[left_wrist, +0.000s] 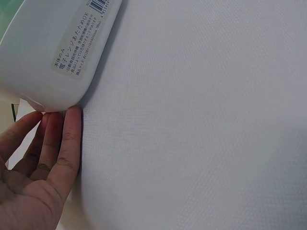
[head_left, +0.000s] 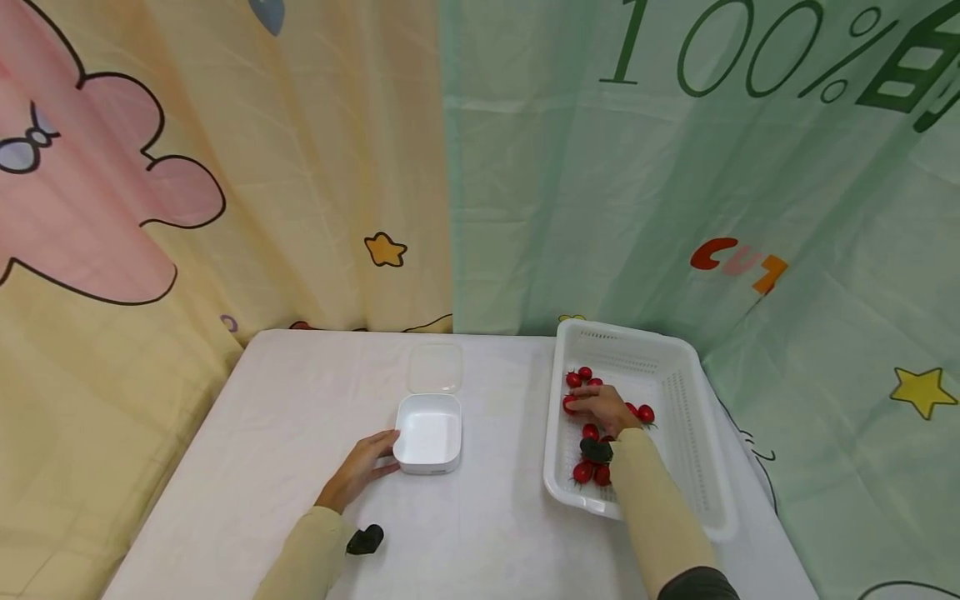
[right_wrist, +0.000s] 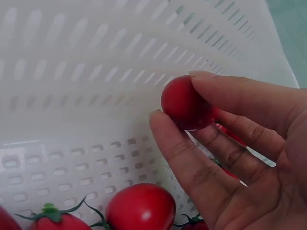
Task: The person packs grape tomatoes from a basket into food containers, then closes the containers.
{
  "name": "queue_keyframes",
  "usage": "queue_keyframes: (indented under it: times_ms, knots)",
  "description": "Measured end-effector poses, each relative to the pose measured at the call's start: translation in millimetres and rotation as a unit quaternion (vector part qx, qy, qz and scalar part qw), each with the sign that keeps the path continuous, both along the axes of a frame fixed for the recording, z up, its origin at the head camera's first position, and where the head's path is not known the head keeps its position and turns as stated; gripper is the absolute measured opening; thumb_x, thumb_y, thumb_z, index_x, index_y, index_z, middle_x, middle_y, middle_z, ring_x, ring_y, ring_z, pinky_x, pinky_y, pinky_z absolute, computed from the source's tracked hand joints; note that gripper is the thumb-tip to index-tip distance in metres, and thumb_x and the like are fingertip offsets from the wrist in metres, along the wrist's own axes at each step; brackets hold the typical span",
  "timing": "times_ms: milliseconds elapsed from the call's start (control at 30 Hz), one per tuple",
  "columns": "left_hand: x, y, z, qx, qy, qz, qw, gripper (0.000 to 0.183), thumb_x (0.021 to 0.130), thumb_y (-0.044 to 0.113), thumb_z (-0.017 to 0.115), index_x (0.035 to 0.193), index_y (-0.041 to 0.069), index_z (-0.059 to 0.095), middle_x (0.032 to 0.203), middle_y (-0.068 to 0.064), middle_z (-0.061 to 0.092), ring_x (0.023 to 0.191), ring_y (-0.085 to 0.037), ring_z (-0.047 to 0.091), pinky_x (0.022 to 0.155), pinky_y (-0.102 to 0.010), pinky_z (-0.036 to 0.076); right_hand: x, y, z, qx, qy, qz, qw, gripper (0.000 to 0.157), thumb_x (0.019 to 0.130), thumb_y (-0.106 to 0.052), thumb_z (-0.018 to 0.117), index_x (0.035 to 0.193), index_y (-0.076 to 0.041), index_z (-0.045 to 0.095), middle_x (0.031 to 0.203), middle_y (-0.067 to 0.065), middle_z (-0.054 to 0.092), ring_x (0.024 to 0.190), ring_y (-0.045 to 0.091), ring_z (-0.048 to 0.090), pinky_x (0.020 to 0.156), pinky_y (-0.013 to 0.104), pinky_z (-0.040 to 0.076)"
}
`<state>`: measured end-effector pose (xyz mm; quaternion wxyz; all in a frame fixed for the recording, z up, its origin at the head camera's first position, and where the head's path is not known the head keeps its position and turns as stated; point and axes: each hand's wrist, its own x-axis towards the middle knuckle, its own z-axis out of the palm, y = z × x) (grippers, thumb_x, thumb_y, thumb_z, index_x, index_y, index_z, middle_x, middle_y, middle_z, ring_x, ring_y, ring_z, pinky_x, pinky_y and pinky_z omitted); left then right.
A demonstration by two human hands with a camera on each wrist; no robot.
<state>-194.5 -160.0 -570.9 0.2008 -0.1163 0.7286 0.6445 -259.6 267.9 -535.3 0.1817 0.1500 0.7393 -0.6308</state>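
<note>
My right hand (head_left: 606,410) is inside the white basket (head_left: 678,400) and pinches a red cherry tomato (right_wrist: 182,101) between thumb and fingertips. The right wrist view shows this tomato raised above the slotted basket floor. Several other cherry tomatoes (right_wrist: 141,208), some with green stems, lie below and around the hand. At the left, my left hand (head_left: 362,467) touches the side of a small white square container (head_left: 427,429) with its fingertips. In the left wrist view these fingers (left_wrist: 71,139) reach the container's lower corner, beside a printed label (left_wrist: 76,36). Nothing lies in the container.
A translucent lid (head_left: 435,369) lies flat just behind the container. Both container and basket stand on a white-covered table (head_left: 495,517), the basket at its right side. Printed curtains (head_left: 525,208) hang along the table's back and sides.
</note>
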Motion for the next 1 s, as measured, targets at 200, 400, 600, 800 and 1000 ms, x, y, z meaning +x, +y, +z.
queue_keyframes:
  times_ms: [200, 400, 600, 800, 1000]
  knots:
    - [-0.1, -1.0, -1.7, -0.003, 0.000, -0.002, 1.0000, 0.063, 0.099, 0.039, 0.050, 0.141, -0.007, 0.040, 0.132, -0.024, 0.050, 0.116, -0.034, 0.051, 0.095, -0.042, 0.051, 0.7, -2.9, 6.5, 0.027, 0.005, -0.010, 1.000, 0.047, 0.088, -0.012, 0.071, 0.129, 0.004, 0.055, 0.127, 0.021, 0.057, 0.093, 0.020, 0.065, 0.102, 0.044, 0.045]
    - [-1.9, -1.3, -4.4, -0.006, 0.003, -0.001, 1.0000, 0.061, 0.099, 0.038, 0.050, 0.141, -0.005, 0.041, 0.132, -0.023, 0.051, 0.116, -0.032, 0.051, 0.096, -0.042, 0.051, 2.1, -5.6, 15.9, 0.014, 0.014, -0.016, 1.000, 0.046, 0.088, -0.014, 0.071, 0.129, 0.002, 0.055, 0.127, 0.020, 0.057, 0.096, 0.022, 0.067, 0.100, 0.044, 0.046]
    - [-2.3, -0.5, -4.9, -0.002, 0.002, 0.001, 1.0000, 0.063, 0.099, 0.040, 0.050, 0.142, -0.005, 0.041, 0.131, -0.023, 0.051, 0.115, -0.032, 0.052, 0.096, -0.043, 0.050, 5.7, -6.5, 21.7, -0.019, 0.037, -0.017, 0.999, 0.051, 0.088, -0.011, 0.070, 0.133, 0.007, 0.051, 0.119, 0.015, 0.062, 0.090, 0.016, 0.068, 0.096, 0.042, 0.049]
    - [-0.4, -1.1, -4.8, -0.005, 0.005, -0.005, 1.0000, 0.061, 0.100, 0.037, 0.050, 0.141, -0.006, 0.041, 0.131, -0.023, 0.052, 0.114, -0.031, 0.053, 0.095, -0.042, 0.051, 11.5, -10.4, 28.4, -0.047, 0.062, -0.025, 0.997, 0.050, 0.089, -0.006, 0.068, 0.132, 0.011, 0.049, 0.107, 0.007, 0.065, 0.086, 0.012, 0.068, 0.092, 0.039, 0.052]
    - [0.6, -1.4, -6.7, -0.002, 0.014, -0.010, 0.9999, 0.062, 0.099, 0.039, 0.051, 0.141, -0.006, 0.042, 0.130, -0.023, 0.052, 0.112, -0.030, 0.054, 0.095, -0.043, 0.051, 16.1, -11.4, 41.1, -0.054, 0.101, -0.029, 0.993, 0.045, 0.089, -0.007, 0.069, 0.127, 0.010, 0.053, 0.101, 0.004, 0.067, 0.086, 0.013, 0.068, 0.096, 0.046, 0.048]
